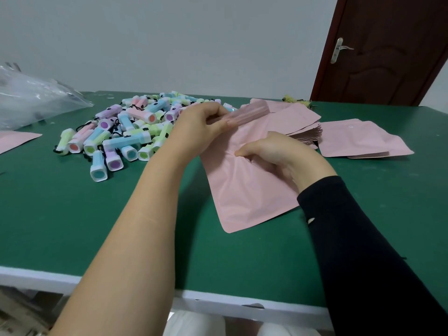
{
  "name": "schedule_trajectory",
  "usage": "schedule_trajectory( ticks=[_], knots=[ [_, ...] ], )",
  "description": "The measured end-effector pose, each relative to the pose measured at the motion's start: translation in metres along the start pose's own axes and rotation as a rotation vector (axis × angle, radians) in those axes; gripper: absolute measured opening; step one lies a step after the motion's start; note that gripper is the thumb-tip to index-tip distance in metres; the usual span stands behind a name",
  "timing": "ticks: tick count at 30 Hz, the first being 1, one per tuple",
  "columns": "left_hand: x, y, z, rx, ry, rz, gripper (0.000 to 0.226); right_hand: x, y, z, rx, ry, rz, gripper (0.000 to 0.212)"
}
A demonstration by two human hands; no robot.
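– Pouch (244, 197) first: where is it?
– It is pink and slopes over the green table (72, 214) in front of the person. Its near corner rests on the tabletop, and its far end is lifted toward the left hand (198, 128).
– What is that hand doing?
– Its fingers are curled and pinch the near end of a pink torch (252, 112) at the pouch's far end. That spot is blurred, so I cannot tell whether the torch is inside the mouth or just at it.
– And the right hand (274, 154)?
– It grips the pouch's middle. The thumb and curled fingers bunch the film, and creases fan out from the grip. A dark sleeve (363, 251) covers that arm, while the left arm is bare.
– What else is on the table?
– A torch pile (121, 134) in pastel blue, green, pink and purple lies just left of the left hand. A pouch stack (303, 124) lies behind the right hand, with loose pouches (358, 139) further right. A clear bag (31, 98) sits at the far left, and one more pink sheet (14, 140) lies near that edge.
– Behind the table?
– A pale wall, and a brown door (388, 49) at the right.
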State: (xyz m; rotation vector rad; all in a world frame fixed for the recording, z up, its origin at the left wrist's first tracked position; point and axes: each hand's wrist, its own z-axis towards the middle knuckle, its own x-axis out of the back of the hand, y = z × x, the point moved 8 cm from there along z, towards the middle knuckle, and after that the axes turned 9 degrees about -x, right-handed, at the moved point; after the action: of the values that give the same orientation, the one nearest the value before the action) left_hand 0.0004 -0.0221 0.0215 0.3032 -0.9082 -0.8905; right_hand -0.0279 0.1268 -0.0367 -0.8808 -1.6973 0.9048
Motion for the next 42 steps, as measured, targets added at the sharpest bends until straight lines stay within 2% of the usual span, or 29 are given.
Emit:
schedule_trajectory(
  ticks=[2, 5, 9, 12, 16, 20, 22, 23, 26, 28, 31, 33, 37, 40, 42],
  knots=[
    [-0.002, 0.001, 0.001, -0.004, 0.002, 0.056, 0.011, 0.0, 0.001, 0.0, -0.008, 0.0, -0.007, 0.018],
    [-0.008, 0.0, 0.001, 0.005, -0.014, 0.104, 0.017, 0.001, 0.005, 0.001, -0.04, 0.007, -0.009, 0.035],
    [-0.018, 0.008, 0.002, -0.012, -0.021, 0.105, 0.034, -0.004, 0.004, -0.001, -0.032, -0.013, -0.057, 0.01],
    [-0.021, 0.01, 0.003, -0.006, 0.019, 0.16, 0.045, -0.009, 0.003, 0.0, -0.031, -0.024, -0.072, 0.005],
    [-0.018, -0.002, 0.002, 0.076, 0.0, 0.115, 0.042, -0.009, 0.005, 0.003, -0.026, -0.041, -0.047, 0.013],
    [-0.006, -0.02, -0.004, 0.153, -0.046, 0.02, 0.022, 0.003, 0.008, 0.007, -0.032, -0.007, 0.109, 0.02],
    [-0.002, -0.022, -0.006, 0.146, -0.05, 0.001, 0.025, 0.005, 0.005, 0.006, 0.018, -0.01, 0.195, 0.028],
    [-0.004, -0.022, -0.006, 0.139, -0.065, 0.028, 0.026, 0.008, 0.001, 0.004, 0.076, 0.008, 0.24, 0.031],
    [-0.011, -0.016, -0.005, 0.116, -0.091, 0.055, 0.023, 0.023, -0.014, -0.004, 0.259, 0.127, 0.339, 0.017],
    [-0.013, -0.01, -0.005, 0.092, -0.071, 0.015, 0.022, 0.028, -0.017, -0.008, 0.283, 0.183, 0.35, 0.017],
    [-0.015, 0.001, -0.003, 0.032, -0.043, 0.003, 0.016, 0.022, -0.019, -0.011, 0.305, 0.151, 0.35, 0.011],
    [-0.018, -0.001, -0.001, 0.037, -0.037, 0.001, 0.019, 0.021, -0.021, -0.013, 0.32, 0.191, 0.313, 0.009],
    [-0.014, -0.012, -0.002, 0.113, -0.019, 0.098, 0.031, 0.032, -0.027, -0.015, 0.338, 0.37, 0.151, 0.013],
    [0.001, -0.022, -0.004, 0.18, 0.061, 0.135, 0.025, 0.039, -0.026, -0.013, 0.323, 0.399, 0.187, 0.025],
    [0.007, -0.026, -0.006, 0.206, 0.107, 0.155, 0.032, 0.041, -0.025, -0.011, 0.308, 0.402, 0.216, 0.035]
  ],
)
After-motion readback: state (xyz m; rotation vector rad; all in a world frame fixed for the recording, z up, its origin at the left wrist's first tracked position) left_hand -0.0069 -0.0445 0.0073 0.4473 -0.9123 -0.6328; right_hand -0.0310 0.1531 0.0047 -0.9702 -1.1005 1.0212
